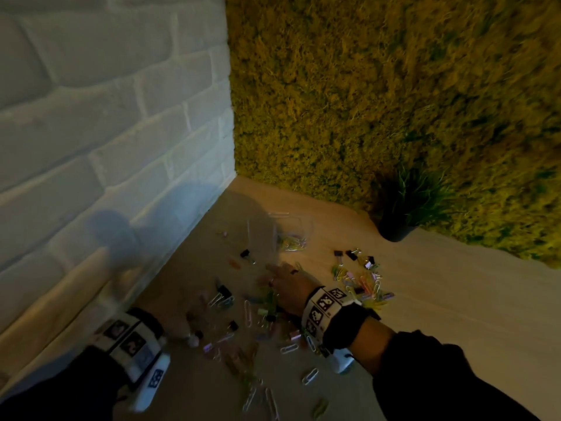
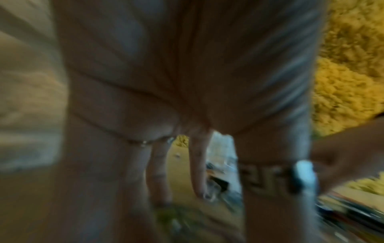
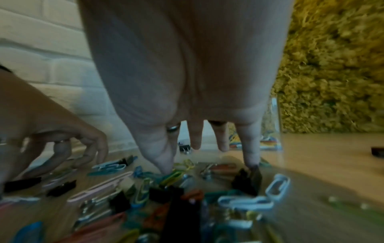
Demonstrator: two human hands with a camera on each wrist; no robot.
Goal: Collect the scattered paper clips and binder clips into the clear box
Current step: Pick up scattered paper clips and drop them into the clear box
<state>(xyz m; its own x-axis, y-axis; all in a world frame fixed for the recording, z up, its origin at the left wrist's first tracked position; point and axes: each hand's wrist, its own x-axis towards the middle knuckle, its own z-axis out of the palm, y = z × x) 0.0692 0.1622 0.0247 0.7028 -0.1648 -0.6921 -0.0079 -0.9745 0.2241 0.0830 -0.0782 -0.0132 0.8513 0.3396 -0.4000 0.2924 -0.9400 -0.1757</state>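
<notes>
Coloured paper clips and black binder clips lie scattered over the wooden table, with a denser heap to the right. The clear box stands further back with some clips in it; it also shows behind my fingers. My right hand is spread palm down over the clips, and its fingertips touch a yellow-green clip and a black binder clip. My left hand is blurred, low over the clips near the wall, fingers loosely bent down to the table.
A white brick wall borders the table on the left and a moss wall runs along the back. A black pot with grass stands at the back right. Bare tabletop stretches to the right of the heap.
</notes>
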